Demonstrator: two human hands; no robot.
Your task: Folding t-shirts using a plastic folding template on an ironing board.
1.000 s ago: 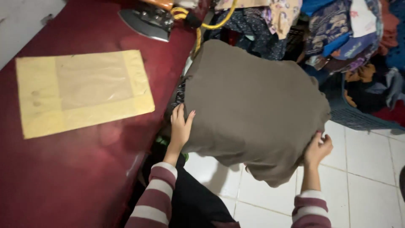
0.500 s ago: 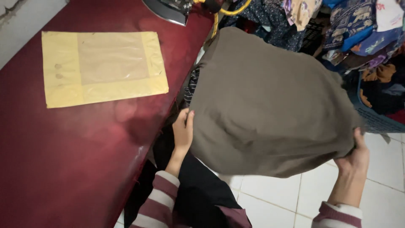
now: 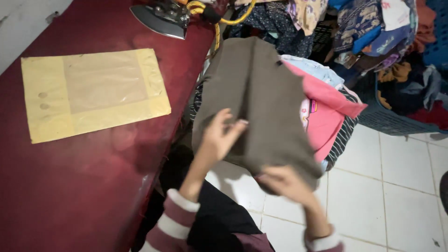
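A grey-brown garment hangs folded lengthwise in front of me, over a pile of clothes. My left hand grips its near left edge, fingers spread over the cloth. My right hand holds the lower end from underneath, blurred with motion. Both sleeves are striped maroon and white. A pink garment lies just behind the grey-brown one.
A dark red ironing table fills the left, with a yellow pressing cloth lying flat on it. An iron with a yellow cord sits at its far end. Heaped clothes and a dark basket stand at the right on white floor tiles.
The garment was spread wide between both hands; now it is folded narrower. My right hand has swung in from the far right to the middle, below the left hand.
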